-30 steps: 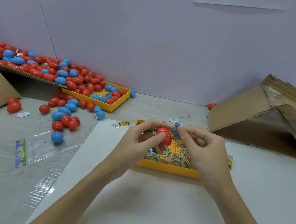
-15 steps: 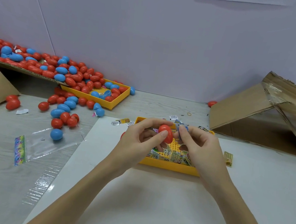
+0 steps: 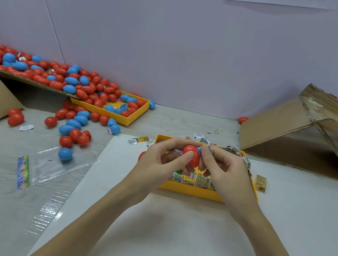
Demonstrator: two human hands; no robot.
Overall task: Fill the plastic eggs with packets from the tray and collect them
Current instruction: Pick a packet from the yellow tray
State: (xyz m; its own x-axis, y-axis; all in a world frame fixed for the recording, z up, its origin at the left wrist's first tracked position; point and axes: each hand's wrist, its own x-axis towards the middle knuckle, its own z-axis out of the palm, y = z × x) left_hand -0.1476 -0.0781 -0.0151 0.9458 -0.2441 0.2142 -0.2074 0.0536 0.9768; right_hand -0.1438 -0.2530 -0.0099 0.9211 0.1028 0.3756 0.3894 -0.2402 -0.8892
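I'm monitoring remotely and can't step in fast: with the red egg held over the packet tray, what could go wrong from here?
1. The left hand pinches the red egg by the fingertips; if dropped, it could roll off among the loose eggs.
2. The right hand pinches a packet at the egg; it may catch in the seam.
3. The packet tray is overflowing, and more packets may spill.

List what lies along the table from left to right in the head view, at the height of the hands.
Clear plastic bag → lone blue egg → left hand → red egg held between both hands → right hand → loose packet just right of the yellow tray.
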